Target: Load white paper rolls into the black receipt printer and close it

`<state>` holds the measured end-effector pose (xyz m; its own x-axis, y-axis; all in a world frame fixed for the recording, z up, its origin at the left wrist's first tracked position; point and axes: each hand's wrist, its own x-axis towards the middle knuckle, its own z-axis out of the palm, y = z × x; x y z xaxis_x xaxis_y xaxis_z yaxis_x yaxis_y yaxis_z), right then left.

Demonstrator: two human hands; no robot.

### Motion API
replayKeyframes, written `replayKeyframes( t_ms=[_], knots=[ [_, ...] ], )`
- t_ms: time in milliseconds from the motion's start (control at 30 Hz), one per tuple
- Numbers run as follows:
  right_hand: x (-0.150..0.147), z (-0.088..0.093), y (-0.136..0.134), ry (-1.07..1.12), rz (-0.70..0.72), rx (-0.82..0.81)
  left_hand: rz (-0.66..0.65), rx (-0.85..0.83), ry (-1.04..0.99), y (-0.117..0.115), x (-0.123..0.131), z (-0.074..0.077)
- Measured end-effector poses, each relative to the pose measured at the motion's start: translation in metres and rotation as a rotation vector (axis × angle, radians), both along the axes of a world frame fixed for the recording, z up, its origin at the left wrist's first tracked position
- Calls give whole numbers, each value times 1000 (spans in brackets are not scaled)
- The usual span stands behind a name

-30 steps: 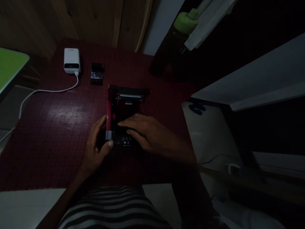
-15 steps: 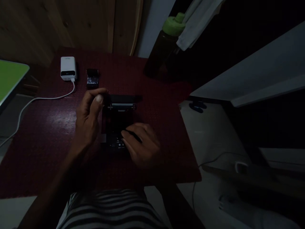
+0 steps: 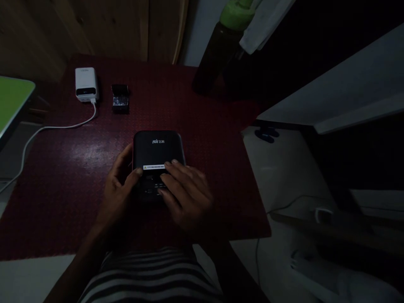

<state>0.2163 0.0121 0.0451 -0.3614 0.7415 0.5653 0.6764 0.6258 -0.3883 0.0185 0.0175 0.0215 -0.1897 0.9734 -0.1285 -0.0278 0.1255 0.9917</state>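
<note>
A black receipt printer (image 3: 158, 153) with white lettering lies on the table before me, its lid down. A white warning strip (image 3: 153, 167) crosses the lid's front edge, with small buttons and markings on the panel below it. My left hand (image 3: 121, 181) grips the printer's left side, thumb on top and fingers along the edge. On the right, my right hand (image 3: 187, 191) rests its outstretched fingers over the lid's front edge and the button panel, covering part of both. No other thing shows in either hand.
A white power bank (image 3: 86, 84) with a plugged-in white cable (image 3: 67, 126) stands at the back left of the red table cover (image 3: 82, 198). Beside it is a small dark open case (image 3: 120, 100). A green-capped bottle (image 3: 217, 52) stands at the back right.
The printer's lid, raised with its roller showing before, is now shut. My left hand came down from the lid to the printer's side. A thin dark thing by my right fingers no longer shows.
</note>
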Motion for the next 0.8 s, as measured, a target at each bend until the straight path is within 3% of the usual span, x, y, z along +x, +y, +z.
replayKeyframes(
  t_ms=[300,500,633,800],
  knots=[
    [-1,1,4,22,-5,-25,35,-89,-86,2,7,15],
    [5,1,-1,181,-96,-79,59,-98,-192,-9,-2,5],
    [14,-7,-11,269,-253,-100,32,-86,-128,-19,-10,0],
    [16,-17,-16,283,-244,-150,17,-83,-2,-19,-12,5]
  ],
)
